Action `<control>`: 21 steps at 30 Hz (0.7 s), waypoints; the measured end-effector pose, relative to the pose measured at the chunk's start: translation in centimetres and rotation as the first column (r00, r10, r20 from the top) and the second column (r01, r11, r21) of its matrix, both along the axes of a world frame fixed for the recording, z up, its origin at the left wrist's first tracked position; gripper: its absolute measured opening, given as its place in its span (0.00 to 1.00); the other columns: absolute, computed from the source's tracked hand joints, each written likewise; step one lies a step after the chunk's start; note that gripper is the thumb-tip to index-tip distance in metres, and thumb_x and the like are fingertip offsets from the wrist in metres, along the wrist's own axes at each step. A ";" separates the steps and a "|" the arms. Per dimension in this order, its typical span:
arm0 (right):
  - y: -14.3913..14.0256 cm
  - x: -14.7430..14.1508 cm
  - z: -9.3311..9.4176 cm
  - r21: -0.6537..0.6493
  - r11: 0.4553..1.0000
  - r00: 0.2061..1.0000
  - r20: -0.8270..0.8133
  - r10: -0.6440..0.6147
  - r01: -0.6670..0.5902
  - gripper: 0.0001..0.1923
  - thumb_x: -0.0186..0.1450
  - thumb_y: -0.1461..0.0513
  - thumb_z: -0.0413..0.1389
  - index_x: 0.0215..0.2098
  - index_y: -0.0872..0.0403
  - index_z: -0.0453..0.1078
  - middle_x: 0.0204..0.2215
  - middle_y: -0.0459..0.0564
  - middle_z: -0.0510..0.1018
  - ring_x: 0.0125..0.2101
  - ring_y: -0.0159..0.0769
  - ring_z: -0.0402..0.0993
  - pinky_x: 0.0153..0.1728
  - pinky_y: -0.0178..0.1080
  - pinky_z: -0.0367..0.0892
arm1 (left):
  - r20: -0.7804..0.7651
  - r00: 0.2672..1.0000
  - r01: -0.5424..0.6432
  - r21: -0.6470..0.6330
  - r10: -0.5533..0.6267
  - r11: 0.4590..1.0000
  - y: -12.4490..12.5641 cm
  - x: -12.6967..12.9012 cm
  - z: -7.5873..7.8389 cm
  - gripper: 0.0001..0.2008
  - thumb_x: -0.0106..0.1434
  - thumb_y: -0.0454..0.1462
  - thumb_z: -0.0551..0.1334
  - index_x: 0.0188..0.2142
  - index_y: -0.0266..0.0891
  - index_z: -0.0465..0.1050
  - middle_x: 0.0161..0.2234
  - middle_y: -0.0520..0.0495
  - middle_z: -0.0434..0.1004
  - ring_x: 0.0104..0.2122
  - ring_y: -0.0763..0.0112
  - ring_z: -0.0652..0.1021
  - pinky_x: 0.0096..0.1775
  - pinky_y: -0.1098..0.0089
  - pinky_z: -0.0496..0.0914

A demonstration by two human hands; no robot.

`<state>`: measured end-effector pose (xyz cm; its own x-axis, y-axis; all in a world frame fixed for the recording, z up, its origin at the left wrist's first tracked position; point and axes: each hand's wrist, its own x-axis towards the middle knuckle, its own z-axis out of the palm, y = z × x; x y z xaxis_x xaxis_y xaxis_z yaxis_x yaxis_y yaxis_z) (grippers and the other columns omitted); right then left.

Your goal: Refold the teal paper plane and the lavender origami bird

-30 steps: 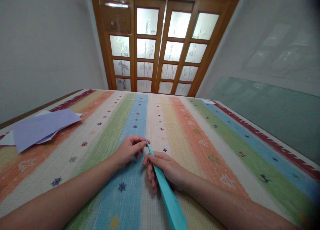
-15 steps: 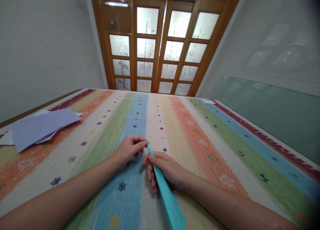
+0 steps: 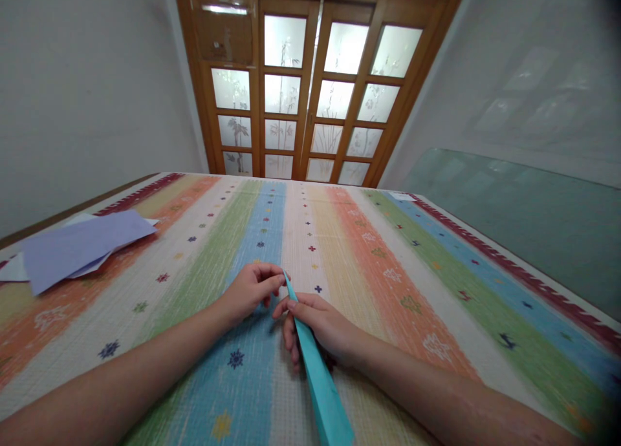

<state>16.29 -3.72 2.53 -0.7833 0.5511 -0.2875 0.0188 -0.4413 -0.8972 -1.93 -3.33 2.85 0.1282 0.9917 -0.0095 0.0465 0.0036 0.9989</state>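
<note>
A turquoise sheet of paper (image 3: 320, 384), folded into a long, narrow strip with a pointed far tip, slants from the bottom edge up to the middle of the head view. My left hand (image 3: 257, 289) is closed, pinching the paper's tip between thumb and fingers. Just below the tip, my right hand (image 3: 315, 326) grips the strip, its thumb on top and its fingers curled beneath. The near end runs out of view at the bottom. Parts of the right fingers are hidden behind the paper.
A striped, patterned tablecloth (image 3: 194, 284) covers the table. Several loose sheets of purple and white paper (image 3: 87, 242) lie at the left. A small white piece (image 3: 402, 196) lies near the far right corner. Beyond the table stand wooden doors with glass panes (image 3: 334, 100).
Both hands keep their hold on the folded paper. The near end of the paper has shifted slightly to the left; otherwise hardly anything differs.
</note>
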 end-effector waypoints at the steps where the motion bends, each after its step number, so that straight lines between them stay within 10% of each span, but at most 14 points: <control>1: 0.1 0.0 -0.1 -0.001 1.000 1.000 -0.006 0.009 -0.009 0.19 0.66 0.47 0.52 0.43 0.55 0.65 0.20 0.43 0.74 0.17 0.33 0.72 0.18 0.37 0.71 | -0.004 1.000 -0.003 -0.001 0.003 1.000 0.0 0.0 0.0 0.16 0.56 0.47 0.66 0.32 0.35 0.74 0.21 0.53 0.69 0.17 0.78 0.67 0.21 0.76 0.61; 21: 0.2 0.3 0.3 0.002 0.997 0.997 -0.014 0.076 -0.076 0.20 0.65 0.47 0.52 0.41 0.56 0.66 0.20 0.45 0.75 0.18 0.34 0.73 0.18 0.36 0.70 | 0.078 0.997 -0.018 -0.042 0.021 0.999 0.0 0.1 0.0 0.17 0.53 0.46 0.68 0.33 0.35 0.71 0.21 0.54 0.69 0.17 0.79 0.67 0.21 0.76 0.61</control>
<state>16.63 -3.49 2.81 -0.8269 0.4905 -0.2750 0.0392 -0.4376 -0.8983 -1.79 -3.34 2.89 0.1107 0.9930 -0.0410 -0.0327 0.0449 0.9985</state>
